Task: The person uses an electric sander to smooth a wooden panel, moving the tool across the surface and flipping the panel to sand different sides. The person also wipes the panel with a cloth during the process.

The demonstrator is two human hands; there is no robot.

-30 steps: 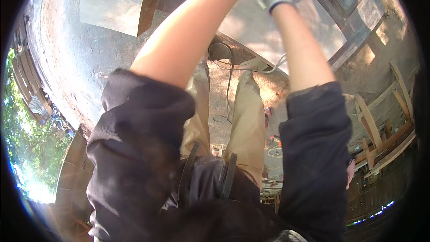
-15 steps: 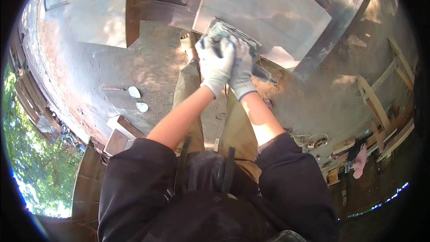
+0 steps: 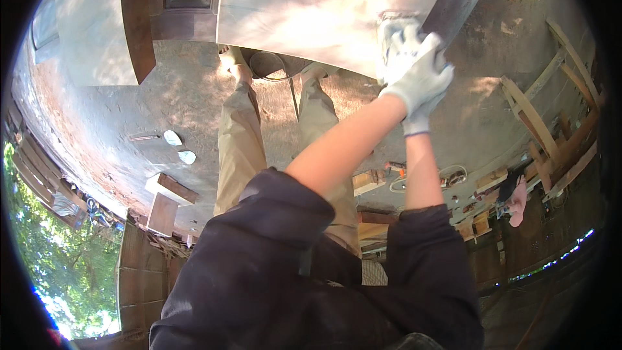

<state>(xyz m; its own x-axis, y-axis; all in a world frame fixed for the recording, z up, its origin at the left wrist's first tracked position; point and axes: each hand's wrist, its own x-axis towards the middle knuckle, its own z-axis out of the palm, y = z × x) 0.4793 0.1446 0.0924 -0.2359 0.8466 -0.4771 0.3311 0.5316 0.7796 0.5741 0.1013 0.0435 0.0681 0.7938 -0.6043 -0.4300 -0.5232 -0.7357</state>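
Both my hands wear white work gloves and are together at the right end of a pale flat panel. My left hand lies over my right hand and hides most of it. Beneath them sits a hand-held sander with a flat rectangular base, close to the panel's near right edge. The gloves cover most of the tool, so its body shows only in part. My fingers are closed around it, the left on top.
A second pale panel with a brown edge lies at the left. Dark panelled wood is between the two. A wooden frame leans at the right. Two white pieces and a wooden block are on the ground at left.
My hands and the sander have moved right along the panel to its right end. My left arm now reaches across my body, and the view has shifted right.
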